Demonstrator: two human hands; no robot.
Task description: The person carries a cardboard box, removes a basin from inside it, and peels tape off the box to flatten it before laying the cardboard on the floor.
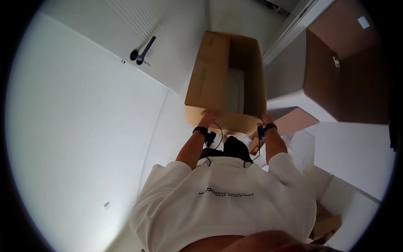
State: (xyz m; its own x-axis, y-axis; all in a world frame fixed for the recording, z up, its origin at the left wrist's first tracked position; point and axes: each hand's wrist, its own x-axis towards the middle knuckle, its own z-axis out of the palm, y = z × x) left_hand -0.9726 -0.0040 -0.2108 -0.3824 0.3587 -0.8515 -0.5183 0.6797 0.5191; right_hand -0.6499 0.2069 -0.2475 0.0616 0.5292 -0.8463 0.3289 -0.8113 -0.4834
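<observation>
A large brown cardboard box [206, 80] is in front of my body, its top partly open and one flap lying over the left side. Through the opening shows a flat whitish surface [235, 90]; I cannot make out what it is. My left hand [208, 116] grips the box's near edge toward the left. At the near right corner, my right hand [266, 120] holds the same box, its fingers partly hidden. Both wrists carry dark straps with small devices and cables.
To the left is a white door [105, 38] with a black handle [145, 51]. An open cabinet with brown insides [323, 75] stands close on the right. Smaller cardboard pieces [255, 145] lie below my right hand, and another cardboard box [326, 222] sits behind at lower right.
</observation>
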